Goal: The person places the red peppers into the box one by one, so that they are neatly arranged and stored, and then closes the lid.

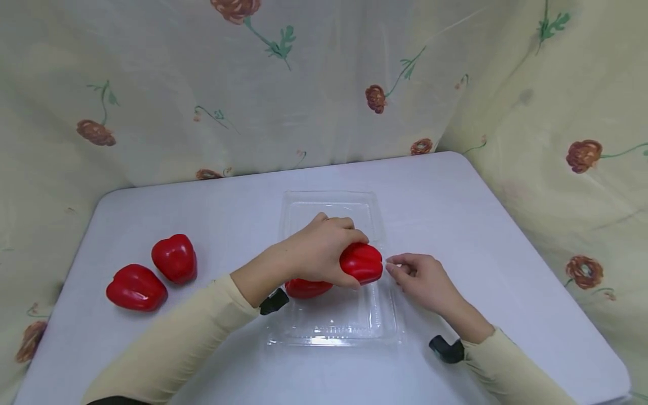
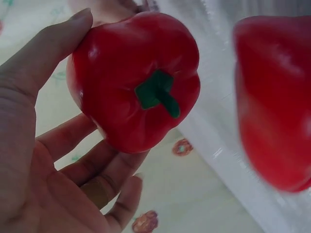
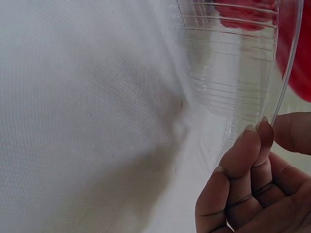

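Observation:
A red bell pepper [image 1: 362, 264] with a green stem [image 2: 156, 93] is gripped in my left hand [image 1: 324, 247], thumb on one side and fingers on the other. It is held over a clear plastic clamshell container [image 1: 329, 331], which lies spread on the table. Inside the container, partly hidden under the left hand, is another red bell pepper [image 1: 306, 288]. My right hand [image 1: 422, 281] pinches the container's right rim [image 3: 285, 77] between thumb and fingers, as the right wrist view shows.
Two more red bell peppers, a rounder one [image 1: 174, 259] and a longer one [image 1: 136, 288], lie on the left of the white table [image 1: 445, 208]. A flowered curtain [image 1: 314, 112] hangs behind the table and along its sides.

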Tool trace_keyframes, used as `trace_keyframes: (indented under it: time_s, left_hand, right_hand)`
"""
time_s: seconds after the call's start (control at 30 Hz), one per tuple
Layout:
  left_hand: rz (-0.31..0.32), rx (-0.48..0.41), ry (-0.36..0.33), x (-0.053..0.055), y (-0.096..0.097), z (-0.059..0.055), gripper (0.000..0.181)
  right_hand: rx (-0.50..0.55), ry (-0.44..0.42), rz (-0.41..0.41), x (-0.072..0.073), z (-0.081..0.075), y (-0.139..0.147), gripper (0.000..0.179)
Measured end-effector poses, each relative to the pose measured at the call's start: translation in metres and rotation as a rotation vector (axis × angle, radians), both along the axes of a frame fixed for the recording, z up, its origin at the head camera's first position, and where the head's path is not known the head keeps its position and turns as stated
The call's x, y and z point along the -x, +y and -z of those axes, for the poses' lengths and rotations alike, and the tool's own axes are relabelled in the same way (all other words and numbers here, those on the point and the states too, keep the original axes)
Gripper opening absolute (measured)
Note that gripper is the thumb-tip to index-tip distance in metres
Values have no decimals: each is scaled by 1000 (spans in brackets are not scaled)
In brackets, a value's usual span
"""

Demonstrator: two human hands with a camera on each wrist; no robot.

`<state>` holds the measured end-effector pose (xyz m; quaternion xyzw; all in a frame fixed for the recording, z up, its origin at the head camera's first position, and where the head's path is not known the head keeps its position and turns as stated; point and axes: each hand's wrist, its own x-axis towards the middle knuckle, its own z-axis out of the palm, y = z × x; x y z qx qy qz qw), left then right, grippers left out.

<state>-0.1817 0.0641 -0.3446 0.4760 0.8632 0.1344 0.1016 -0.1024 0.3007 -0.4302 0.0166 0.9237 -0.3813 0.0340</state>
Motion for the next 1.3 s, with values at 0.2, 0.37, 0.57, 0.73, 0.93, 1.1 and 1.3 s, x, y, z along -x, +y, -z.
trace_keyframes:
  time_s: [0.2,0.37,0.57,0.73,0.93,1.1,1.3]
  left_hand:
    - [30,14,5,1,14,17,74]
    - [61,30,59,1,20,27,71]
    - [70,58,79,1,22,37,69]
    - [84,72,96,1,24,45,67]
    - [83,92,116,-2,26,51,67]
    - [60,82,104,-4,26,52,69]
    - [31,55,38,-2,21,50,73]
  right_hand:
    - [24,-9,-4,0,1,2,28]
    - [21,-5,-7,-1,0,2,27]
    - [19,-2,-16,-1,-2,2,28]
    - [18,-15,-12,-1,-1,3,28]
    - [16,-25,-5,-1,-1,2,29]
    - [17,-20,-3,-2,-1,1,29]
    - [18,-19,-7,-2,-1,1,29]
